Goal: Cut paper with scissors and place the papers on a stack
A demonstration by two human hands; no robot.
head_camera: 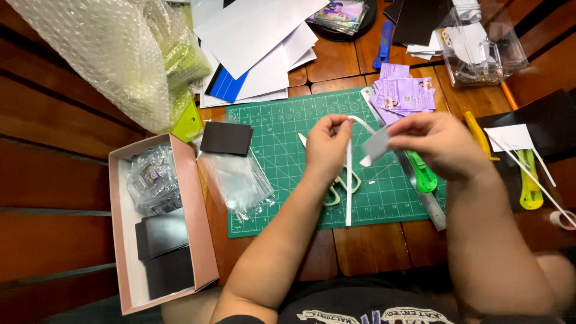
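Observation:
My left hand [327, 147] pinches the top of a long white paper strip [348, 180] that hangs straight down over the green cutting mat [270, 156]. My right hand [438, 144] holds a small grey card [377, 144] by its right edge, and the strip's upper end curves over to it. Both hands hover above the mat. Pale-handled scissors [339, 183] lie on the mat under my left wrist, partly hidden. A green utility knife [423, 174] rests on a metal ruler [429, 201] just below my right hand.
A pink box [195, 216] at left holds black cards and wrapped packets. Clear sleeves [237, 183] and a black card [226, 138] lie beside it. Bubble wrap [108, 54], white sheets [258, 36], purple packets [405, 93], a clear plastic box [480, 42] and a yellow cutter [529, 180] surround the mat.

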